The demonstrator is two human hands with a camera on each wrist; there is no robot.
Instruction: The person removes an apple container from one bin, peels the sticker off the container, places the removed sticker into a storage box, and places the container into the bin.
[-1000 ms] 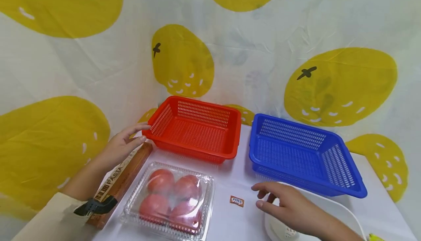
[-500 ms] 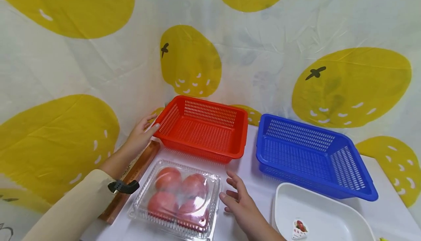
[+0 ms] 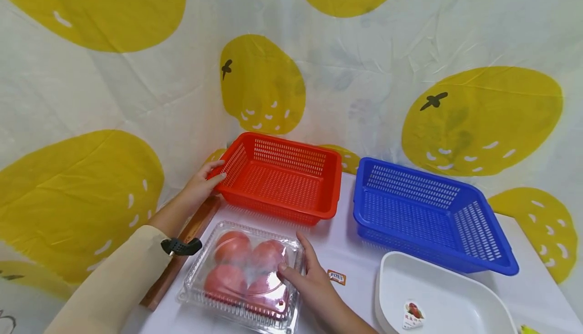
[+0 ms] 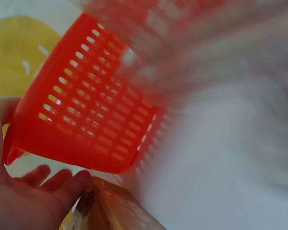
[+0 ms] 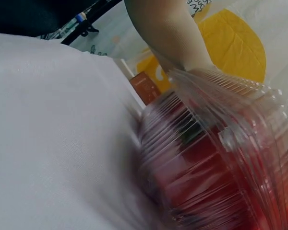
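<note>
Clear plastic now lies under my right hand (image 3: 314, 284), just arrived at the square lidded box of red fruit (image 3: 246, 269) on the white counter (image 3: 360, 293): contact made, grip I can't tell. My left hand (image 3: 201, 185) holds the red perforated basket (image 3: 273, 182) by its rim. Rightward, room opens to the white tray (image 3: 442, 293), past an orange sachet (image 3: 337, 277); a brown carton (image 3: 159, 287) hems the left.

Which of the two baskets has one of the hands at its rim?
The red basket: the left hand is at its left side. The blue basket, to its right, has neither of the hands at it.
</note>
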